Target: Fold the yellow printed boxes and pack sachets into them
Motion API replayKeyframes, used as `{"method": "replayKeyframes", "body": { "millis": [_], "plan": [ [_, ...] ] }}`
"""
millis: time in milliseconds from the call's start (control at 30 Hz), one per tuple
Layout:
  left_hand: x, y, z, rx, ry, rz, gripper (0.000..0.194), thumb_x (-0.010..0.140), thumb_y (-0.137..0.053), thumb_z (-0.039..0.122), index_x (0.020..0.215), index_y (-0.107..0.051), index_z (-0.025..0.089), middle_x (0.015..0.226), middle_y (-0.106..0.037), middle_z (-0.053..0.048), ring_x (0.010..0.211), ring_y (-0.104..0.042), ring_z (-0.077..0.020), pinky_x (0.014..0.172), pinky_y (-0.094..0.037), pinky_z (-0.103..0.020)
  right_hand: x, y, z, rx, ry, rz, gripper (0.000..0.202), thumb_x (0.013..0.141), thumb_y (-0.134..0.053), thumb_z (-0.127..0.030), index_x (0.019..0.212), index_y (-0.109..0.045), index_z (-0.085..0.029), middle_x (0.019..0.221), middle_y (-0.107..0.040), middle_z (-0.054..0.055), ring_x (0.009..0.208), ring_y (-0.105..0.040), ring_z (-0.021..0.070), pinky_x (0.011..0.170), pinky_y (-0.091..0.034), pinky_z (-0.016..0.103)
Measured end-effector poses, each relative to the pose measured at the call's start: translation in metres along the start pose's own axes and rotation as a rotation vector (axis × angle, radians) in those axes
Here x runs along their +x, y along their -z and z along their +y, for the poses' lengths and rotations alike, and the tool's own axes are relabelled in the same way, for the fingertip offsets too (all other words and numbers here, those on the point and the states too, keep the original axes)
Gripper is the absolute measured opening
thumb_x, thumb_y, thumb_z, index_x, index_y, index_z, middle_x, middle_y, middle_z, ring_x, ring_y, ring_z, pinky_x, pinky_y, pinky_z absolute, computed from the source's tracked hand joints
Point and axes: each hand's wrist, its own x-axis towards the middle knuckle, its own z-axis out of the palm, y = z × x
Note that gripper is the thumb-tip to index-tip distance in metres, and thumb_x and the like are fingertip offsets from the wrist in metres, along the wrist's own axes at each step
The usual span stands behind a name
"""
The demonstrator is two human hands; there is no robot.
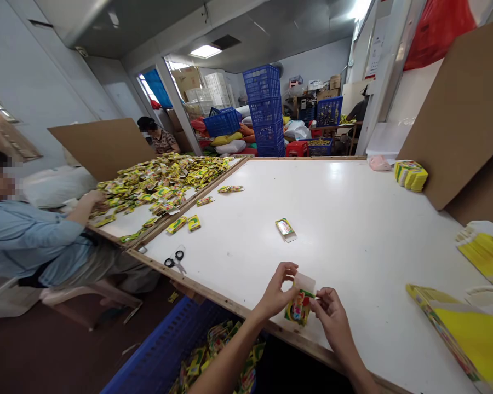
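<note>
Between my two hands is a small yellow and green printed carton (pixel 299 307), tilted up near the front edge of the white table, its pale top flap raised. My left hand (pixel 281 290) pinches it from the left side with thumb and fingers. At its right edge, the thumb and fingers of my right hand (pixel 331 312) close on the carton near the flap. What is inside the carton is hidden. Farther in on the table lies another small carton (pixel 285 229) with its end flap open.
Black-handled scissors (pixel 175 260) and several small cartons (pixel 194 222) lie to the left. Stacks of flat yellow cartons (pixel 456 328) are at the right. Below the edge stands a blue crate (pixel 160 350) of cartons. A co-worker (pixel 36 235) sits left by a carton heap (pixel 168 180).
</note>
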Motion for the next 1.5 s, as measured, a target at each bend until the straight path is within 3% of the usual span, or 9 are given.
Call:
{"method": "replayKeyframes", "body": {
  "millis": [133, 233, 433, 600, 767, 933, 1300, 1500],
  "plan": [
    [-0.018, -0.008, -0.017, -0.085, 0.096, 0.046, 0.032, 0.077, -0.069, 0.027, 0.103, -0.052, 0.021, 0.094, -0.06, -0.003, 0.077, -0.061, -0.0146, 0.07, -0.048, -0.027, -0.002, 0.003, -0.002, -0.039, -0.008, 0.016, 0.034, 0.077, -0.068, -0.049, 0.092, -0.052, -0.023, 0.081, -0.061, 0.001, 0.071, -0.062, 0.019, 0.062, -0.052, 0.029],
    [-0.028, -0.008, -0.023, -0.136, 0.136, 0.061, 0.038, 0.075, -0.072, 0.032, 0.107, -0.053, 0.022, 0.098, -0.061, -0.004, 0.076, -0.062, -0.0141, 0.067, -0.049, -0.026, -0.006, 0.004, -0.002, -0.109, -0.01, 0.001, 0.033, 0.079, -0.067, -0.048, 0.096, -0.055, -0.022, 0.085, -0.064, 0.002, 0.072, -0.063, 0.0193, 0.063, -0.053, 0.029],
    [-0.028, -0.002, -0.027, -0.162, 0.189, 0.021, 0.028, 0.073, -0.075, 0.036, 0.089, -0.067, 0.015, 0.073, -0.067, -0.004, 0.066, -0.062, -0.0161, 0.063, -0.048, -0.026, -0.007, 0.005, -0.007, -0.272, 0.008, -0.096, 0.033, 0.084, -0.059, -0.048, 0.101, -0.064, -0.019, 0.09, -0.071, 0.007, 0.075, -0.065, 0.0223, 0.065, -0.052, 0.031],
    [-0.022, -0.006, -0.028, -0.187, 0.138, 0.054, 0.025, 0.074, -0.073, 0.036, 0.088, -0.068, 0.016, 0.092, -0.067, -0.008, 0.083, -0.063, -0.0193, 0.075, -0.05, -0.03, -0.002, 0.005, -0.01, -0.356, 0.091, -0.056, 0.032, 0.085, -0.058, -0.049, 0.091, -0.069, -0.019, 0.094, -0.072, 0.008, 0.079, -0.064, 0.0234, 0.069, -0.052, 0.032],
    [-0.023, -0.009, -0.025, -0.216, 0.101, 0.088, 0.034, 0.073, -0.074, 0.034, 0.101, -0.063, 0.019, 0.094, -0.065, -0.006, 0.089, -0.062, -0.0199, 0.08, -0.049, -0.031, -0.003, 0.005, -0.009, -0.369, 0.118, -0.007, 0.036, 0.087, -0.056, -0.047, 0.11, -0.065, -0.021, 0.103, -0.071, 0.008, 0.085, -0.064, 0.0222, 0.076, -0.051, 0.035],
    [-0.026, -0.011, -0.018, -0.137, 0.113, 0.121, 0.02, 0.077, -0.07, 0.032, 0.089, -0.068, 0.016, 0.088, -0.066, -0.006, 0.083, -0.06, -0.0182, 0.079, -0.048, -0.03, -0.003, 0.004, -0.016, -0.368, 0.154, -0.065, 0.03, 0.084, -0.06, -0.048, 0.09, -0.073, -0.022, 0.099, -0.073, 0.008, 0.094, -0.064, 0.0251, 0.077, -0.05, 0.034],
    [-0.016, -0.021, -0.009, -0.084, 0.162, 0.196, 0.018, 0.078, -0.069, 0.033, 0.084, -0.069, 0.016, 0.075, -0.066, -0.003, 0.07, -0.058, -0.0149, 0.067, -0.046, -0.024, 0.005, -0.002, -0.031, -0.409, 0.142, -0.028, 0.028, 0.086, -0.058, -0.045, 0.086, -0.072, -0.021, 0.084, -0.074, 0.006, 0.077, -0.064, 0.0219, 0.072, -0.048, 0.032],
    [-0.018, -0.018, -0.012, -0.144, 0.198, 0.156, 0.022, 0.077, -0.07, 0.036, 0.085, -0.069, 0.016, 0.076, -0.069, -0.003, 0.07, -0.062, -0.0159, 0.067, -0.049, -0.026, 0.002, -0.002, -0.03, -0.393, 0.153, -0.045, 0.025, 0.089, -0.055, -0.041, 0.085, -0.069, -0.021, 0.084, -0.073, 0.005, 0.077, -0.064, 0.0209, 0.07, -0.048, 0.031]
  ]
}}
